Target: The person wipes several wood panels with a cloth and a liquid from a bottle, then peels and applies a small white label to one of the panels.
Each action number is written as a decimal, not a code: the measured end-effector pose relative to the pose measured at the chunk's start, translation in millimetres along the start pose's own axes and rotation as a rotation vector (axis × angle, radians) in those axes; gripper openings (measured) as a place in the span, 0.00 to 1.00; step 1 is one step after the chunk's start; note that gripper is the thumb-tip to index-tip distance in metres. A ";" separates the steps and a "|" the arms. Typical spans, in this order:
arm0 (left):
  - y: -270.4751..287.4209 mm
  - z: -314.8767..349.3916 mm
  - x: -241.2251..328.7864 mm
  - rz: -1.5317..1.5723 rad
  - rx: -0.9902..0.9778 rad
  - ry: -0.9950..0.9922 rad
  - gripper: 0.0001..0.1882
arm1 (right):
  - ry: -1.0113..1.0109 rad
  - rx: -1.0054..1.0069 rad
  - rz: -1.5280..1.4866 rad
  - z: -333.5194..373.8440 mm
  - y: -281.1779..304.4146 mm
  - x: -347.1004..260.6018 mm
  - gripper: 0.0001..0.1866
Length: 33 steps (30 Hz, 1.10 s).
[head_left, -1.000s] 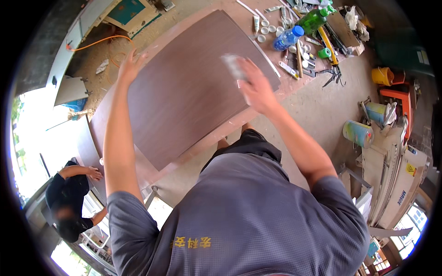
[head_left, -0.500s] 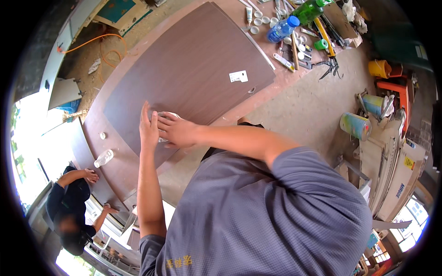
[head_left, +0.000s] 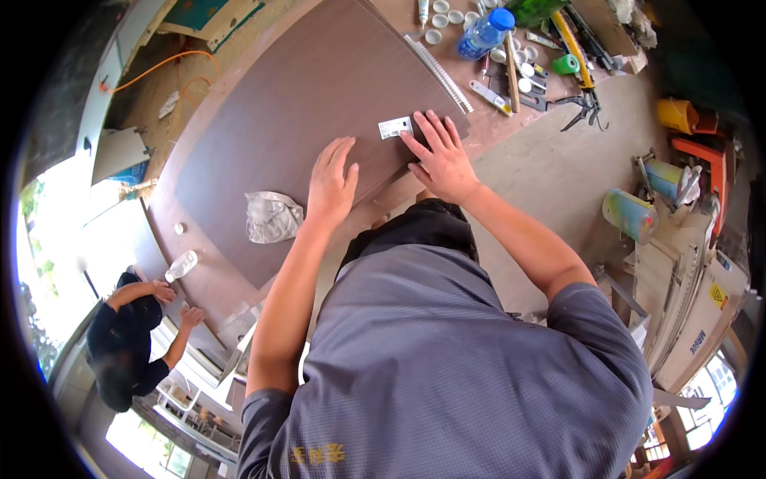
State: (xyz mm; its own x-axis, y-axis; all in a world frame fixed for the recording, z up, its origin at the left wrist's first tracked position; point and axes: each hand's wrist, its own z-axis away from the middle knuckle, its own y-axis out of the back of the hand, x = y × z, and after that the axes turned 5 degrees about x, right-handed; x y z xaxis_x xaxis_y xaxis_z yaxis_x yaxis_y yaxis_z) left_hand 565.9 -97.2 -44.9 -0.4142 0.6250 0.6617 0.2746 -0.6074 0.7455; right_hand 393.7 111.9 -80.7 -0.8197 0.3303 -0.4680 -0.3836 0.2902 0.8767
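Observation:
A large brown panel lies flat on the work table in front of me. My left hand is over the panel near its close edge, fingers extended and a little bent, holding nothing. My right hand is spread at the panel's right end, with fingertips beside a white printed label. Whether either palm presses on the surface I cannot tell. To the left of my left hand rests a crumpled whitish cloth, touched by neither hand.
Bottles such as a blue-capped one, small white cups, a utility knife and a yellow caulking gun crowd the far right. A clear bottle lies at left, near a co-worker. Paint cans stand at right.
Both hands have left the cloth, which stays on the panel. My left hand moved right and my right hand moved right and farther away, toward the label.

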 end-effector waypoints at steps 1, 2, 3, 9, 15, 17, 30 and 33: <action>-4.0 -5.4 5.1 -0.008 0.000 -0.010 0.24 | -0.003 0.000 -0.011 0.2 -0.7 -0.1 0.35; -7.5 -9.9 9.4 -0.016 0.001 -0.019 0.25 | -0.005 -0.001 -0.023 0.1 -0.3 -1.0 0.35; -11.1 -14.9 13.9 -0.032 0.003 -0.031 0.25 | -0.006 -0.001 -0.030 -0.6 1.5 -0.7 0.35; -31.2 -36.4 29.7 -0.097 0.037 -0.064 0.24 | 0.056 -0.029 -0.031 -1.1 7.0 2.0 0.35; -49.6 -51.4 46.8 -0.076 -0.011 0.155 0.14 | 0.004 0.054 -0.231 0.6 8.4 21.6 0.31; -52.1 -58.4 58.9 -0.122 -0.007 0.177 0.14 | -0.005 0.139 -0.238 -1.0 8.7 26.9 0.31; -65.7 -76.4 53.6 -0.203 0.002 0.329 0.14 | 0.007 0.145 -0.260 -1.6 10.6 34.3 0.32; -63.0 -69.2 56.5 -0.201 0.028 0.358 0.12 | 0.003 0.138 -0.265 -1.5 11.0 34.4 0.32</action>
State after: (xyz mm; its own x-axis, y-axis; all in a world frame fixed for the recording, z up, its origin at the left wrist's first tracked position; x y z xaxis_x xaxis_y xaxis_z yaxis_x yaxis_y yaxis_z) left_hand 465.1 -57.5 -60.0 -0.7366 0.5168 0.4364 0.1785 -0.4738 0.8624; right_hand 360.7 125.1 -87.0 -0.7001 0.2244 -0.6778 -0.5227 0.4856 0.7007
